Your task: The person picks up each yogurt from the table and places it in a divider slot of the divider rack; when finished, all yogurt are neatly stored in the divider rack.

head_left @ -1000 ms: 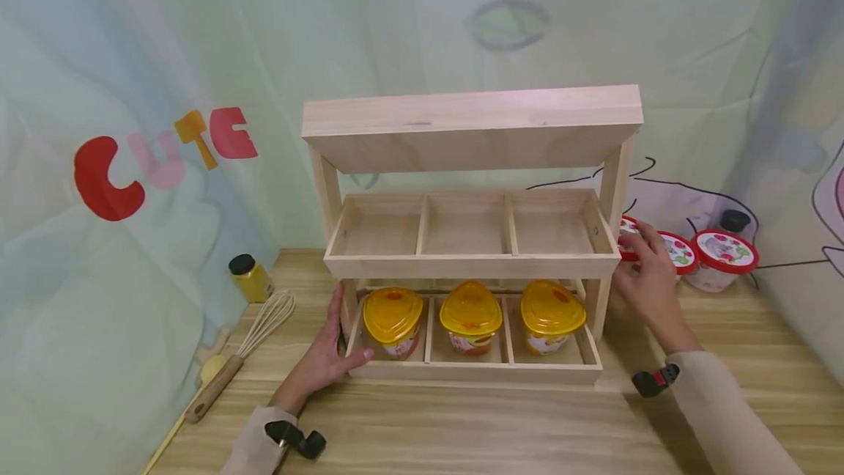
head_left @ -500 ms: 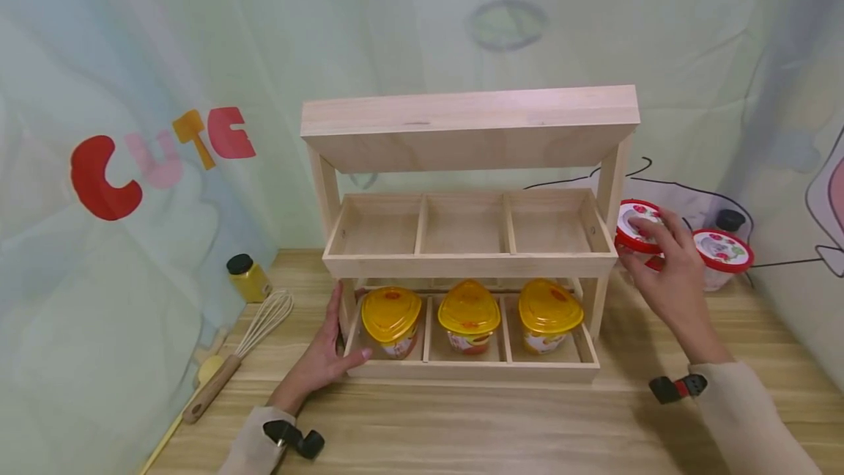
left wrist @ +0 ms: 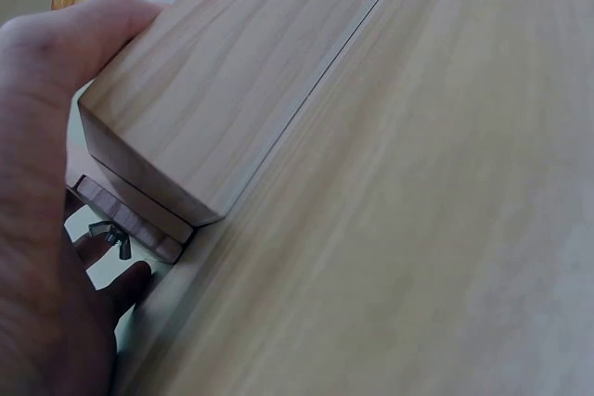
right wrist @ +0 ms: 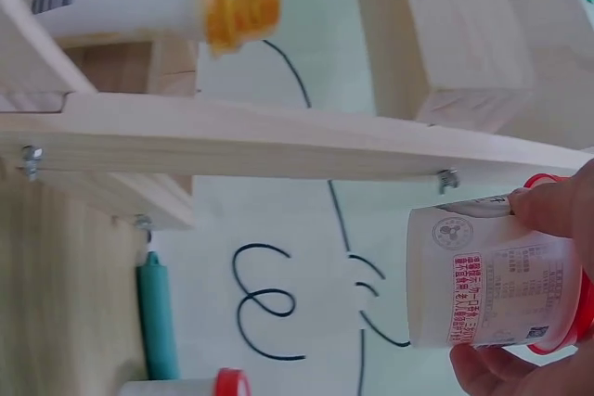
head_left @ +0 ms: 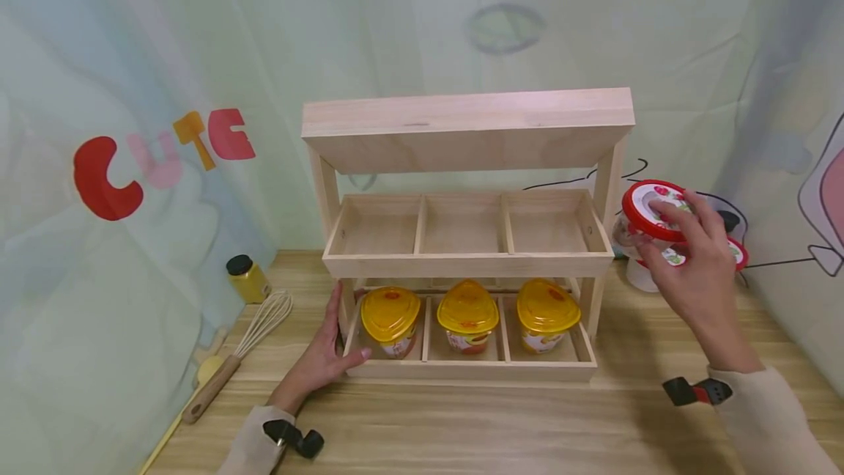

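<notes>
Head view: on the tabletop [head_left: 475, 424] I saw the wooden rack [head_left: 468, 267]. Left hand [head_left: 319, 354] gripped its lower left corner [left wrist: 153, 141], fingers and thumb around it. Right hand's [head_left: 700, 270] fingers were clamped on a red-lidded cup [right wrist: 492, 275], raised just beside the right post [head_left: 609, 171].

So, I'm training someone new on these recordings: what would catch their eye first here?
Probably the pale wooden stand in the middle of the head view, with three yellow-lidded tubs in its lower tray, one per compartment. Next, the red-lidded tub gripped in the right hand, beside the stand's right end. The bright letters spelling CUTE on the backdrop at the left stand out too.
</notes>
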A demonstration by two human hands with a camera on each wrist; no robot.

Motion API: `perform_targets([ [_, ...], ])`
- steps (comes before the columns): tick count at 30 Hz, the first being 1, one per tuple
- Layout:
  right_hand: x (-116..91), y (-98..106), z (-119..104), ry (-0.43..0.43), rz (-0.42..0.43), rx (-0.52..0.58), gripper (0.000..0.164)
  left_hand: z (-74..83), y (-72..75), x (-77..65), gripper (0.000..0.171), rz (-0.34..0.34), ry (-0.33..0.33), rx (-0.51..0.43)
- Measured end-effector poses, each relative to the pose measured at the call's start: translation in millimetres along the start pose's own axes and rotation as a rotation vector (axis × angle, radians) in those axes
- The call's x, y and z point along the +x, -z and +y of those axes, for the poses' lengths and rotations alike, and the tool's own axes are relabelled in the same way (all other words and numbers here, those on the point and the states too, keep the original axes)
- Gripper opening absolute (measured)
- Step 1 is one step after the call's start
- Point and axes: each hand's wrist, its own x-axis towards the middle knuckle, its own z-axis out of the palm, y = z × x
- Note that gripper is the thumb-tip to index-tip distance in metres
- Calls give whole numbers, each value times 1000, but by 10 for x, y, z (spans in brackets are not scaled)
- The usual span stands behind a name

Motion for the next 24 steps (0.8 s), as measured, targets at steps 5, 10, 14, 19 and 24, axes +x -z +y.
perform_targets([
  [5, 16, 109, -126, -15, 12, 19, 72, 6, -1, 6, 136, 3, -5, 15],
  [10, 37, 201, -225, -18, 8, 43, 76, -3, 0, 5, 137, 5, -19, 13],
  [14, 50, 257, -284, -14, 2, 55, 77, 4, 5, 4, 137, 7, -13, 13],
  [19, 67, 298, -364, 24, 8, 81, 76, 20, 5, 0, 137, 8, 4, 6],
  [24, 72, 318, -441, 95, 28, 106, 74, 32, 2, -6, 136, 7, 6, -10],
])
